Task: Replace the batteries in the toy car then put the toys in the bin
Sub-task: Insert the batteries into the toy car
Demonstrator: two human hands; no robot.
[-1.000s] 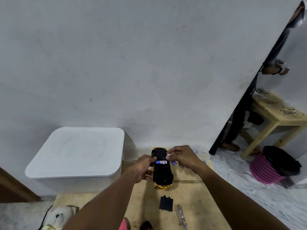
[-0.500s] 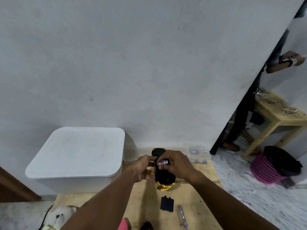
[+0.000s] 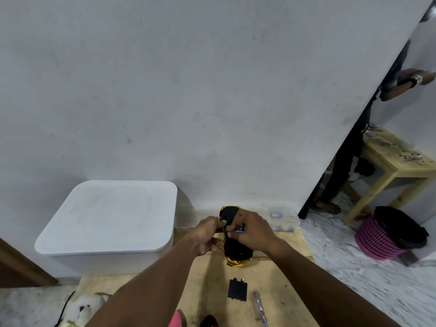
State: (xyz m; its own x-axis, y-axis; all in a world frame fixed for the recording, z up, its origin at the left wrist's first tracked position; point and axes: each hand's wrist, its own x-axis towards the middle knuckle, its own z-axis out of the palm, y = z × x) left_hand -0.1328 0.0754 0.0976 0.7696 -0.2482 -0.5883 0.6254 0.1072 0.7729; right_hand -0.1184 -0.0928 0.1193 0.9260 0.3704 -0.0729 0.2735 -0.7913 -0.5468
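Note:
A gold toy car [image 3: 236,252] lies upside down above the wooden board [image 3: 290,286], its black underside facing up. My left hand [image 3: 208,234] grips the car's left side. My right hand [image 3: 251,228] lies over the open battery slot, its fingertips pinching a blue-labelled battery [image 3: 238,230] at the slot. The black battery cover [image 3: 237,289] lies on the board below the car, with a screwdriver [image 3: 260,308] to its right. The white lidded bin [image 3: 111,218] stands at the left.
A clear box with spare batteries [image 3: 282,219] sits behind my right hand. A white plush toy [image 3: 82,309] lies at the lower left. At the right are a wooden table [image 3: 398,161], a pink basket [image 3: 377,239] and another person's legs [image 3: 342,171].
My right hand has moved left from the car's right side onto the battery slot, bringing the battery with it. It now covers most of the battery. The left hand keeps its hold.

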